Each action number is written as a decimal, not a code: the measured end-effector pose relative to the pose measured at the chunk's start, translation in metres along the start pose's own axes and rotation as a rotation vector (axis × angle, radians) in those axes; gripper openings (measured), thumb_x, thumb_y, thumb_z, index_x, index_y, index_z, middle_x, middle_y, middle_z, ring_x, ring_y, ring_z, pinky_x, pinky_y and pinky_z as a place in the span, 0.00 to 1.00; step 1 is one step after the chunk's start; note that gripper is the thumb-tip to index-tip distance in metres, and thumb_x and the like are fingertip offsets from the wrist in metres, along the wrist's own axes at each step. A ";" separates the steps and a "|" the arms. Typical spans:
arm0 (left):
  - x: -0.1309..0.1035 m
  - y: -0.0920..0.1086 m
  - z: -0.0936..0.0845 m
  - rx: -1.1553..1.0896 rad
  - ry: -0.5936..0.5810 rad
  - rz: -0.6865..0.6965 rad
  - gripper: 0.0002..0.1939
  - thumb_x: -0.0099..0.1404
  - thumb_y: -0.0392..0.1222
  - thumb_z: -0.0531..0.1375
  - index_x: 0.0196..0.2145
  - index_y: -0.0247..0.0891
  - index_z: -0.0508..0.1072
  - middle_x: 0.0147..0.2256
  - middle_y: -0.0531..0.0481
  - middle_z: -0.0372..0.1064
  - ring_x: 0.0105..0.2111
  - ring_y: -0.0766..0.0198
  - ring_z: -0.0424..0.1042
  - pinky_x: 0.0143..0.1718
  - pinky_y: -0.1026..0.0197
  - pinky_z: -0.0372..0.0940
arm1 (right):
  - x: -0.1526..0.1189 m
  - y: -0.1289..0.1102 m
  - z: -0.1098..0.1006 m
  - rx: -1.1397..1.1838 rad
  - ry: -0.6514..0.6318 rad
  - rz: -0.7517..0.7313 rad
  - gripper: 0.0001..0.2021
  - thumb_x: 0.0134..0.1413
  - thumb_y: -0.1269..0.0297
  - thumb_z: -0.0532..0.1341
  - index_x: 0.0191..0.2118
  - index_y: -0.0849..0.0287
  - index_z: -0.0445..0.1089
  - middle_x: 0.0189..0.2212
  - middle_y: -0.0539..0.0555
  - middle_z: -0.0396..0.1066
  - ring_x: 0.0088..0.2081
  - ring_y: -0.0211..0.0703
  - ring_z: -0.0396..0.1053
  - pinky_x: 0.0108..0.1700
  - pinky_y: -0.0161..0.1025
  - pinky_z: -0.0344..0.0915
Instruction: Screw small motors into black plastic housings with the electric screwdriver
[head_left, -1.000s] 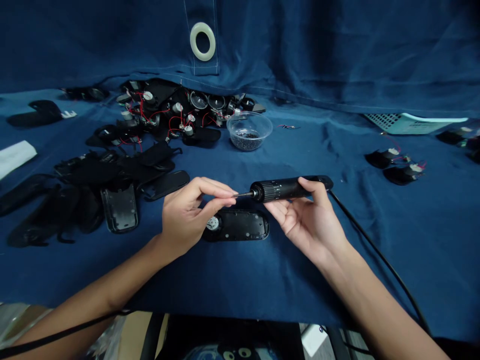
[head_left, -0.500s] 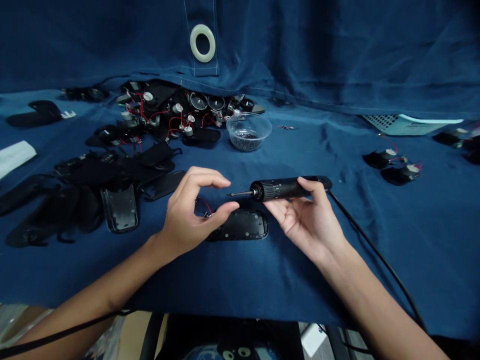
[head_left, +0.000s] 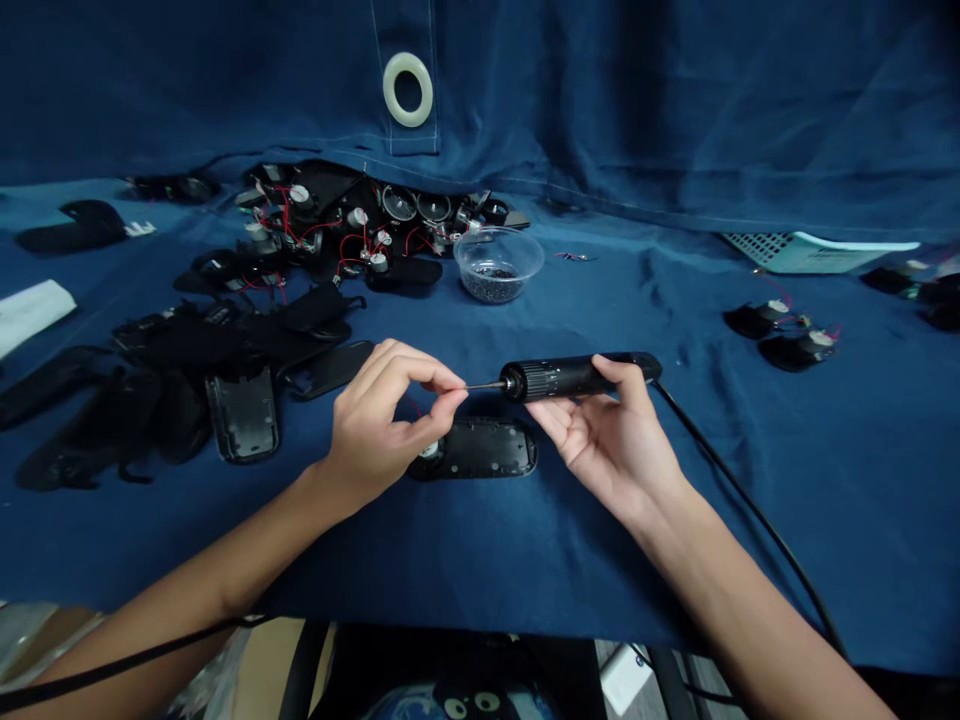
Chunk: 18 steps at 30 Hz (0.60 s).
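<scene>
A: What is entered first, by size?

B: One blue cloth (head_left: 637, 580), spread across the frame. Next, a heap of black parts (head_left: 225, 335), strewn from the left to the upper centre, some red-wired.

A: And the middle sizes?

B: One pale green basket (head_left: 855, 257), placed at the upper right. One right hand (head_left: 626, 440), right of centre, wrapped about a tool. One left hand (head_left: 375, 430), left of centre, its thumb and fingertips pinched together. One black corded screwdriver (head_left: 555, 378), gripped by the right hand and held near level at the centre. One black shell (head_left: 487, 450), laid below the screwdriver, its left end partly hidden by the left hand.

A: The smallest?

B: One clear bowl (head_left: 499, 250), set at the upper centre, with small dark pieces (head_left: 491, 288) contained. One bit (head_left: 486, 386), its tip pinched by the left hand; whether anything smaller is held there cannot be told.
</scene>
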<state>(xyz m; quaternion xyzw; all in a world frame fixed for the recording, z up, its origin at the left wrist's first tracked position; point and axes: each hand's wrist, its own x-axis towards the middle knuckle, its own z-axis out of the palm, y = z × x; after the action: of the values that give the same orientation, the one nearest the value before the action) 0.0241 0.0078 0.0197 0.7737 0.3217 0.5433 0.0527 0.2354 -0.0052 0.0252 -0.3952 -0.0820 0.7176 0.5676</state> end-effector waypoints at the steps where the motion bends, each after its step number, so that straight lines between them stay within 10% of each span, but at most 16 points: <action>1: 0.000 0.001 0.001 -0.009 0.012 0.003 0.07 0.59 0.26 0.62 0.33 0.35 0.70 0.29 0.52 0.71 0.30 0.66 0.69 0.34 0.61 0.65 | -0.001 0.000 0.000 0.002 -0.004 -0.005 0.11 0.57 0.61 0.57 0.39 0.65 0.65 0.38 0.69 0.76 0.40 0.49 0.78 0.45 0.39 0.75; 10: -0.002 0.004 -0.006 -0.263 -0.048 -0.219 0.13 0.66 0.36 0.60 0.48 0.39 0.67 0.39 0.48 0.67 0.41 0.64 0.69 0.45 0.59 0.66 | -0.004 -0.011 0.002 0.046 -0.087 -0.213 0.11 0.54 0.56 0.58 0.35 0.59 0.65 0.36 0.61 0.77 0.41 0.45 0.77 0.46 0.41 0.75; 18: -0.034 -0.003 -0.041 -0.021 -0.711 -0.338 0.24 0.66 0.50 0.60 0.57 0.44 0.61 0.55 0.45 0.61 0.56 0.55 0.60 0.58 0.51 0.56 | -0.002 -0.033 -0.006 0.012 -0.119 -0.474 0.11 0.48 0.56 0.62 0.29 0.57 0.63 0.31 0.52 0.75 0.39 0.43 0.77 0.48 0.43 0.74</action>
<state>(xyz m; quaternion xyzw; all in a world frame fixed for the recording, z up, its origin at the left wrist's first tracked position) -0.0202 -0.0199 0.0075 0.8492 0.4005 0.2283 0.2575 0.2642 0.0023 0.0406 -0.3188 -0.2013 0.5870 0.7165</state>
